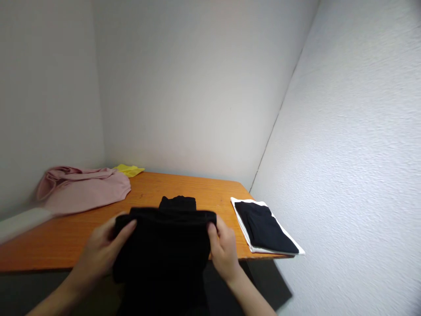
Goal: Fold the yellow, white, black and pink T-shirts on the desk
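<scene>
Stretched between my two hands is a black garment (164, 245), its top edge pulled nearly straight. My left hand (107, 241) grips the left corner, thumb on top and fingers behind the cloth. At the right corner my right hand (223, 245) pinches the same edge. The garment's lower part hangs past the table's front edge and merges with dark shapes below. Behind the raised edge, a bunched piece of black cloth (178, 203) lies on the table; I cannot tell whether it belongs to the held garment.
On the wooden table (210, 193), a folded black cloth (263, 226) lies on a folded white cloth (243, 228) at right. A loose pink garment (88, 188) and a yellow cloth (130, 170) lie at left. White walls (184, 87) stand behind and beside.
</scene>
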Tool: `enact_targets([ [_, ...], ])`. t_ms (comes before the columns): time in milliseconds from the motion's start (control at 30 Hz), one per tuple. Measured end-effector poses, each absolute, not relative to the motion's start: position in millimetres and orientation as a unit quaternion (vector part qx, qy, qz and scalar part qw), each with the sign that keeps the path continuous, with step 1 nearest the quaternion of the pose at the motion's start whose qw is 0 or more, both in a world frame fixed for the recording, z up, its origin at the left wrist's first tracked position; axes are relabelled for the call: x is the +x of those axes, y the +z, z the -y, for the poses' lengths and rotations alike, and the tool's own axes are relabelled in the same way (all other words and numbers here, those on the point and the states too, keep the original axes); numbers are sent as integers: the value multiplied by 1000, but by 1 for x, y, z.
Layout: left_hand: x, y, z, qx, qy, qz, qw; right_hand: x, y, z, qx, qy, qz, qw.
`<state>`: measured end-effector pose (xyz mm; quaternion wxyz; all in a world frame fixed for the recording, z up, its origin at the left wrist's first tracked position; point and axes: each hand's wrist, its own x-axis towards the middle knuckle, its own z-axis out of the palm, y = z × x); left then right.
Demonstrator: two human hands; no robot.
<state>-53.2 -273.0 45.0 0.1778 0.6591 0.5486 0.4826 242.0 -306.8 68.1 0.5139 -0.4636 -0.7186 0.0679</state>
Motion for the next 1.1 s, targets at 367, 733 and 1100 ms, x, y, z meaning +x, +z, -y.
enact_targets([
  [367,-8,34,128,786,224,-574,54,210,58,165,-668,26,718,196],
  [733,24,-17,123,832,100,-542,58,191,-9,146,-628,61,767,116],
  [1100,29,-8,142,831,87,-547,45,194,-8,160,-607,58,784,119],
])
